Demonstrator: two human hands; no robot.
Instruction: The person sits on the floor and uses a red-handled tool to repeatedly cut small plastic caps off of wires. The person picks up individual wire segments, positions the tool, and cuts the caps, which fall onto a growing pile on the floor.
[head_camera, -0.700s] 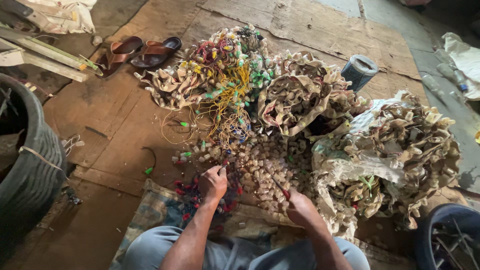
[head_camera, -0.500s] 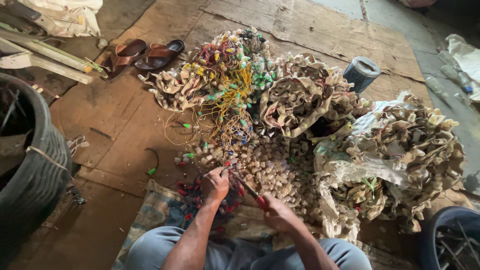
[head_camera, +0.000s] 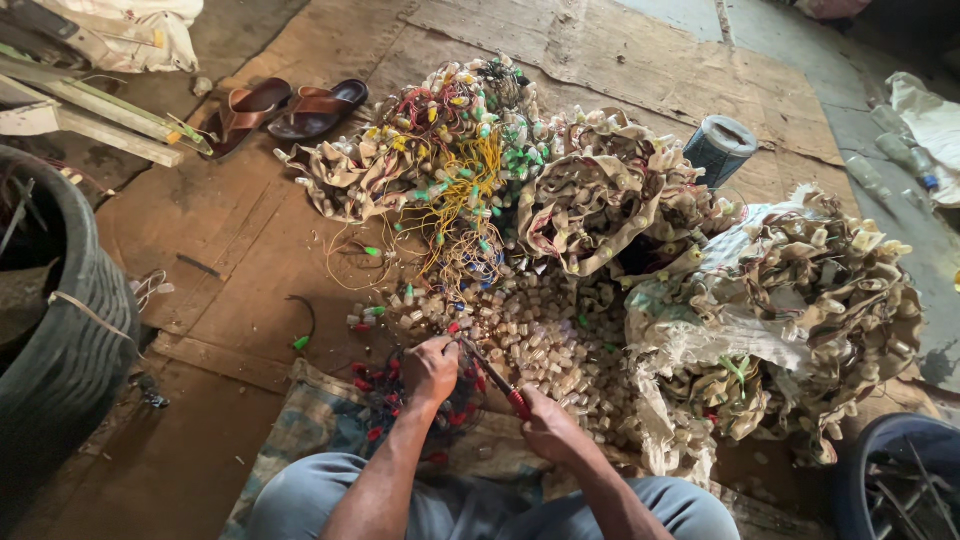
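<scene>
I sit on a patterned cloth (head_camera: 300, 430) on the floor. My left hand (head_camera: 432, 366) pinches a small red bulb holder with wire from the tangle of red holders (head_camera: 392, 392) beneath it. My right hand (head_camera: 545, 428) grips red-handled cutters (head_camera: 500, 382), whose jaws reach up to the piece at my left fingertips. Just beyond lies a heap of loose cream-coloured bulb holders (head_camera: 540, 335). Farther off sit bundles of coloured wire strings (head_camera: 455, 170) and tan strips studded with holders (head_camera: 590, 200).
A big sack-like heap of tan holder strips (head_camera: 800, 300) fills the right. A grey-blue tin (head_camera: 720, 148) stands behind it. A pair of brown sandals (head_camera: 285, 108) lies at top left, wooden planks (head_camera: 90, 105) beside them, a black tyre (head_camera: 60, 330) at left, a dark tub (head_camera: 895, 480) at lower right.
My right hand has swung left from the heap's edge to meet my left hand, bringing the cutters' jaws up to the piece held there. The left hand stayed in place.
</scene>
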